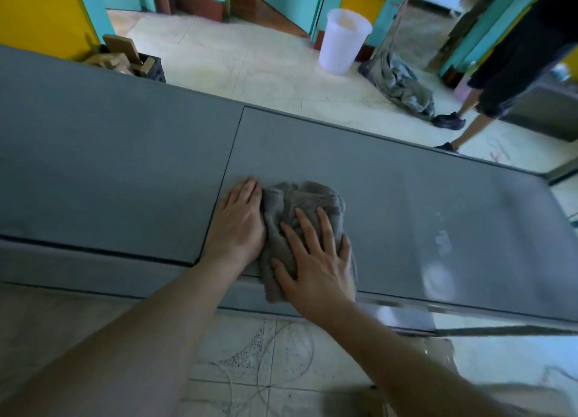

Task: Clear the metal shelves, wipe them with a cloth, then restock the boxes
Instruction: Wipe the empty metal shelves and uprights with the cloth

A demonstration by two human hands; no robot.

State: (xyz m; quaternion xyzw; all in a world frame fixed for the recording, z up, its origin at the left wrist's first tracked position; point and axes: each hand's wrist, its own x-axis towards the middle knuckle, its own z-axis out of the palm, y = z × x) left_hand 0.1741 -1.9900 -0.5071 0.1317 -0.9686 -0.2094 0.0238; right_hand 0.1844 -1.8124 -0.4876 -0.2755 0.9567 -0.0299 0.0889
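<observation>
2 hands show at the lower middle of the frame: 1 left hand (239, 219) and 1 right hand (316, 260). With them lies 1 grey cloth (300, 197). 2 metal shelf panels cross the frame, 1 left panel (109, 166) and 1 right panel (406, 197), split by 1 seam (225, 179). At the top are 1 white bucket (342, 41) and 1 heap of grey fabric (400, 85). The upper left holds 1 dark bin (154, 71) of wood scraps (109, 61). At the upper right, 1 other person (531, 57) shows 2 legs (474, 130) and 2 dark shoes: 1 upper shoe (448, 122), 1 lower shoe (447, 147).
</observation>
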